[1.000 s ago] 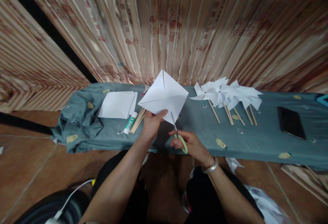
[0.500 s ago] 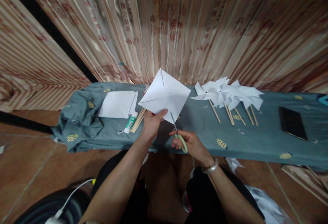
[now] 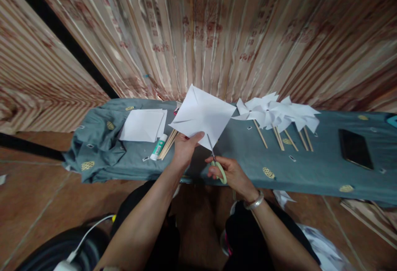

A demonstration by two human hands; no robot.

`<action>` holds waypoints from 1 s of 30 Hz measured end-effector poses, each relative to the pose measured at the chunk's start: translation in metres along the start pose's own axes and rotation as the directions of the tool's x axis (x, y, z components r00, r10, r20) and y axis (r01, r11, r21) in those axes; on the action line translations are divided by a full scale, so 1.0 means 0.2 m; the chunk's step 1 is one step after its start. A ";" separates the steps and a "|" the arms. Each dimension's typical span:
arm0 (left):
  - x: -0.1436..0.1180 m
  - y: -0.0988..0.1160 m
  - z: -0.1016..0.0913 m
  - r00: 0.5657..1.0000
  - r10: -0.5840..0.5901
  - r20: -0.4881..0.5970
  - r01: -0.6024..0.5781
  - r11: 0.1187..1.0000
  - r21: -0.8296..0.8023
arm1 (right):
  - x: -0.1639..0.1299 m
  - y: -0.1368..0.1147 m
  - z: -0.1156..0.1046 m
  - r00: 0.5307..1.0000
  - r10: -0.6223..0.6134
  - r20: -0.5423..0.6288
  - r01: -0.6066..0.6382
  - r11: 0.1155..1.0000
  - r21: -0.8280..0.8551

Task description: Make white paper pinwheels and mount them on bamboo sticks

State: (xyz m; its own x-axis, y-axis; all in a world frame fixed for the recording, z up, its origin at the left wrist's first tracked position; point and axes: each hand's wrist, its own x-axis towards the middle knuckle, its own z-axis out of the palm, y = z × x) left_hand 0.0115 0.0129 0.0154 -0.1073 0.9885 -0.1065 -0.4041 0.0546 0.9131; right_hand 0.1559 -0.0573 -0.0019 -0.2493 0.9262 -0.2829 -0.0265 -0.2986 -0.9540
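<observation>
A square sheet of white paper (image 3: 206, 111) is held up by its near edge in my left hand (image 3: 185, 149), thumb on top and fingers underneath. Slits run in from its left and far corners. My right hand (image 3: 230, 172) grips scissors (image 3: 221, 173) with pale green handles. Their blades lie at the sheet's near corner, pointing inward. Left of my left hand, a glue stick (image 3: 159, 147) and several thin wooden sticks (image 3: 168, 145) lie on the cloth. Beyond them is a stack of white paper (image 3: 144, 125).
White paper pinwheels (image 3: 276, 111) on sticks lie to the right on the grey-green cloth (image 3: 242, 155) over the narrow table. A dark phone (image 3: 355, 148) rests farther right. Paper scraps (image 3: 283, 199) are below the front edge. A striped curtain (image 3: 201, 27) hangs behind.
The paper has turned and tilted slightly, its right corner shifting right and its far corner a little left. Both hands keep their grip almost in place.
</observation>
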 end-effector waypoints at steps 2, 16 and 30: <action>-0.01 0.00 0.00 1.000 -0.023 0.012 0.023 1.000 0.011 | 0.00 0.00 0.00 1.000 -0.014 -0.005 0.014 1.000 -0.012; -0.03 -0.01 0.01 0.998 -0.054 0.006 0.054 0.999 0.000 | 0.00 0.00 0.01 0.999 -0.031 -0.042 0.031 0.999 -0.016; -0.03 -0.02 0.01 0.999 -0.033 0.029 0.034 0.999 -0.019 | 0.02 0.01 0.02 0.996 -0.016 -0.087 0.017 1.000 0.020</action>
State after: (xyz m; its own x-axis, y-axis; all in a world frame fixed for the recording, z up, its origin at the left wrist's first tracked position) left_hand 0.0155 0.0072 0.0140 -0.0674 0.9898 -0.1253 -0.4250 0.0851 0.9012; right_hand 0.1509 -0.0560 -0.0051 -0.1637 0.9473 -0.2755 -0.0501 -0.2869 -0.9567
